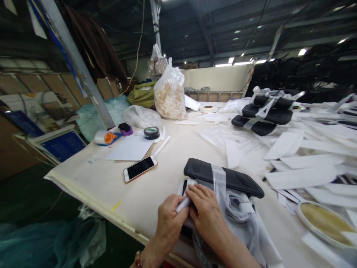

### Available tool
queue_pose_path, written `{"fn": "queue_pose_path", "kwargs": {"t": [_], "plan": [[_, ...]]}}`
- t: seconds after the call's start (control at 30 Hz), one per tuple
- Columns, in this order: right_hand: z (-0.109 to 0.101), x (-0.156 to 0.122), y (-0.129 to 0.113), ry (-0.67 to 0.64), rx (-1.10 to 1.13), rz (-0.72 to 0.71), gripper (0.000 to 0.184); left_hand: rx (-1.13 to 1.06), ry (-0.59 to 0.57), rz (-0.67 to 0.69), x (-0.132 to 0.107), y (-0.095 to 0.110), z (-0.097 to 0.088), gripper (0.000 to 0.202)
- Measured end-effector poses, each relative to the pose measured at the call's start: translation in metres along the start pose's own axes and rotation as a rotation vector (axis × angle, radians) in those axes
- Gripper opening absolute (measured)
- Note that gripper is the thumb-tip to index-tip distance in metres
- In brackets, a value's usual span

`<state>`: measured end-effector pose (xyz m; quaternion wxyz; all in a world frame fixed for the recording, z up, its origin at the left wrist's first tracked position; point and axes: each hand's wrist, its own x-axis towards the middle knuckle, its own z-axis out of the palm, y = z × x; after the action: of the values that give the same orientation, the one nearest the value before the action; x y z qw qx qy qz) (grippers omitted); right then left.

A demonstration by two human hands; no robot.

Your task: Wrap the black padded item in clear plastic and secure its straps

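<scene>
My left hand (170,219) is closed in a pinch on a small white strip (184,203) at the near end of a bundle of black padded pieces (223,178) tied with white tape. My right hand (206,210) lies beside it, fingers curled and pressing down on the same bundle end and the crumpled white tape (237,208) there. The bundle rests on the cream table (97,178) close to its near edge.
A smartphone (140,168) lies left of the bundle, with white paper (131,149), a tape roll (151,132) and a marker (107,138) beyond. A plastic bag of pale pieces (170,93) stands behind. White strips (301,176), more black bundles (264,111) and a round dish (326,223) fill the right.
</scene>
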<state>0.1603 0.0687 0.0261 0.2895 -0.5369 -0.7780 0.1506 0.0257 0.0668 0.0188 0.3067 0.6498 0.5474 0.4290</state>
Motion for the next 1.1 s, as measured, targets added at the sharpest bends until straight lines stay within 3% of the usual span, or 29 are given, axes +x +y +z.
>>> {"fn": "queue_pose_path", "kwargs": {"t": [0.1,0.23,0.47,0.7,1.1], "plan": [[0.000,0.002,0.006,-0.020,0.021,-0.042,0.048,-0.056,-0.017,-0.020,0.000,-0.002,-0.001,0.020],[0.001,0.002,0.009,0.004,0.018,-0.073,0.046,-0.174,-0.064,-0.167,0.003,0.000,-0.005,0.023],[0.012,0.000,0.009,0.178,-0.124,-0.105,0.041,-0.364,-0.080,-0.429,0.013,0.014,-0.005,0.025],[0.018,-0.004,0.010,0.265,-0.215,-0.186,0.038,-0.198,-0.055,-0.274,0.004,0.013,-0.003,0.021],[0.010,0.002,0.008,0.073,-0.193,-0.117,0.039,-0.240,-0.150,-0.248,0.001,0.012,-0.015,0.024]]}}
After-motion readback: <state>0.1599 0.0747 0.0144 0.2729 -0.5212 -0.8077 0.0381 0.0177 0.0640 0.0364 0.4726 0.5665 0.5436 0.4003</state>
